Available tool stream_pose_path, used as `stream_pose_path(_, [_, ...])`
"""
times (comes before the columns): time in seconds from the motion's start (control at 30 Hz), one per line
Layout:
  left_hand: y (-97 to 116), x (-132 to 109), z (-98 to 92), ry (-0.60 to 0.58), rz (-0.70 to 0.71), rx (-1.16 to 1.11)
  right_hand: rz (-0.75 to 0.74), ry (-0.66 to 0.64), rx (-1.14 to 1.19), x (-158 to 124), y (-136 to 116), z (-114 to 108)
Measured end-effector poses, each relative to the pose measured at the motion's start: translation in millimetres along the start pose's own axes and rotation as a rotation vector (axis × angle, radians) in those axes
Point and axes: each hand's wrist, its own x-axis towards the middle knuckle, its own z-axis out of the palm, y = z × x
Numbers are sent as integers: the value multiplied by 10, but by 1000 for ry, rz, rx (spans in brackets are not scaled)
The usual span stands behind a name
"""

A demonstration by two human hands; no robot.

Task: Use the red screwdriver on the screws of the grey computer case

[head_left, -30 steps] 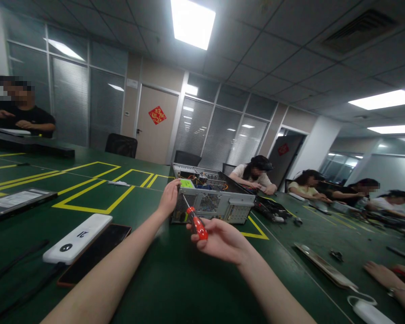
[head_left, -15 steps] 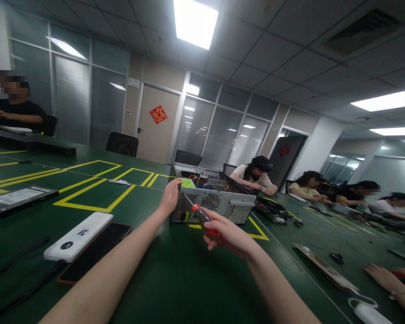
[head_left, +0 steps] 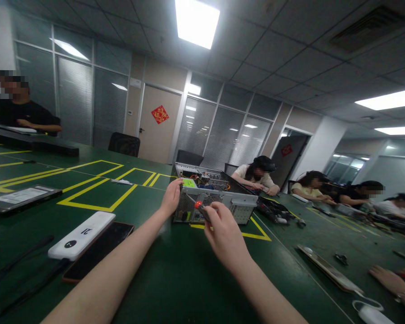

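Note:
A desktop computer case (head_left: pixel 219 204) lies open-topped on the green table, its rear panel towards me. Inside its near left corner sits a power supply (head_left: pixel 190 183) with a yellow-green label. My left hand (head_left: pixel 171 197) grips the case at that corner, fingertips beside the label. My right hand (head_left: pixel 224 231) is closed round the handle of a screwdriver (head_left: pixel 199 205) with a red collar. Its shaft points up and left to the panel below the power supply's label. Whether the tip sits in a screw is too small to tell.
Left of my arms lie a white power bank (head_left: pixel 83 234), a dark phone (head_left: pixel 99 252) and a hard drive (head_left: pixel 23 198). Right of the case is a black heap of parts (head_left: pixel 275 209). Another phone (head_left: pixel 329 270) and a co-worker's hand (head_left: pixel 388 276) are farther right.
My right hand has rolled round the screwdriver handle, its back now turned up and covering more of the handle. My left hand keeps its place on the case. The view has shifted slightly.

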Motion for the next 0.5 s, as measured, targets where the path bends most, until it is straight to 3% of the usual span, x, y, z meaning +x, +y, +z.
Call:
stream_pose_path(0.1, [1, 1, -3, -1, -2, -2, -32, -24, -24, -15, -11, 28])
stream_pose_path(0.3, [1, 2, -7, -1, -15, -15, 189, -58, 19, -24, -47, 66])
stream_pose_path(0.5, [3, -1, -2, 3, -15, -21, 70, 17, -12, -53, -51, 115])
